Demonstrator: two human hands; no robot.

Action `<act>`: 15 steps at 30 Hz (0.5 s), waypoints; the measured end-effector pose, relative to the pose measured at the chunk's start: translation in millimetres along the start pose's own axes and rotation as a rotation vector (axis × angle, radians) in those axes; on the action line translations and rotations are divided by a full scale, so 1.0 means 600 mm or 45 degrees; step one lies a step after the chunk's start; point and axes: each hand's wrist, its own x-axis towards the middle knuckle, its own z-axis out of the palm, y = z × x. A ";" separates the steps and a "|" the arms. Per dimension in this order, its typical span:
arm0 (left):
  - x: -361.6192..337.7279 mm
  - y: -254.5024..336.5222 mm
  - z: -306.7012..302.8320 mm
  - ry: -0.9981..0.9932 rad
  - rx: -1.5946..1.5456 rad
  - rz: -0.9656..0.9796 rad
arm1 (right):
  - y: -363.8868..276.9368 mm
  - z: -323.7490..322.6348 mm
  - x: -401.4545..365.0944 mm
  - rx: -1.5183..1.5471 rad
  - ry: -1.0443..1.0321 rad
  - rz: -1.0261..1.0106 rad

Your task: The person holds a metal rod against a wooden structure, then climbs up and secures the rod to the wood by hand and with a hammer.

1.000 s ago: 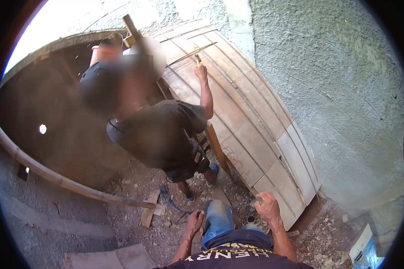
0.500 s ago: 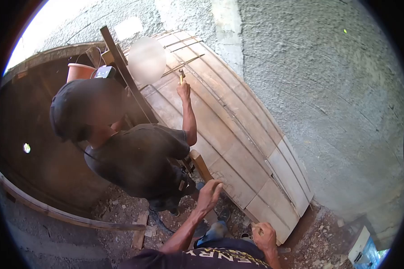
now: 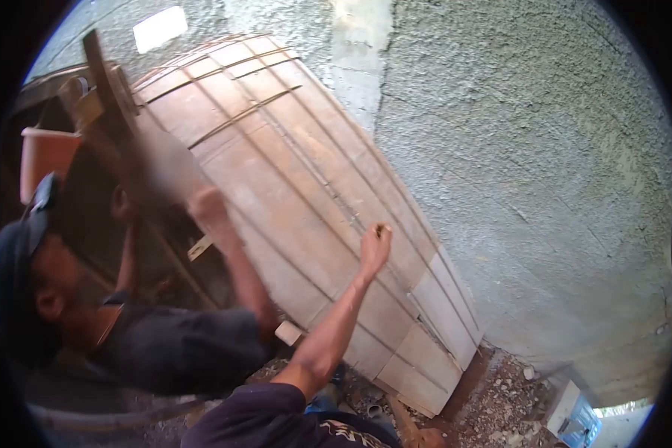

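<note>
My left hand (image 3: 375, 250) is raised over the slatted curved panel (image 3: 276, 187), its fingers curled closed; a small dark spot shows at the fist, too small to name. At the bottom edge, my right hand (image 3: 428, 438) is only partly in view beside a strip of wood (image 3: 405, 420), and its fingers cannot be made out. A co-worker in a dark cap and shirt (image 3: 179, 347) stands at the left, one motion-blurred hand (image 3: 207, 207) raised by the panel's left edge. A pale flat piece with a hole (image 3: 200, 248) shows below that hand.
A rough grey wall (image 3: 515, 149) rises behind the panel. Wooden posts (image 3: 104, 82) and an orange bucket (image 3: 46, 160) are at the upper left. Rubble (image 3: 493, 403) covers the ground at the lower right, near a blue and white object (image 3: 575, 420).
My left hand has moved up over the panel and closed; my right hand has dropped towards the bottom edge. The co-worker appears farther left and lower, and the hammer no longer shows clearly.
</note>
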 end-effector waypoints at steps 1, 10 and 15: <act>0.055 -0.012 0.017 0.047 0.068 0.134 | -0.004 -0.002 0.009 -0.012 0.013 0.025; 0.487 -0.147 -0.024 -0.075 1.517 0.774 | -0.014 -0.014 0.055 -0.060 0.051 0.227; 0.550 -0.143 -0.075 0.200 1.765 0.716 | -0.018 -0.020 0.083 -0.061 0.037 0.296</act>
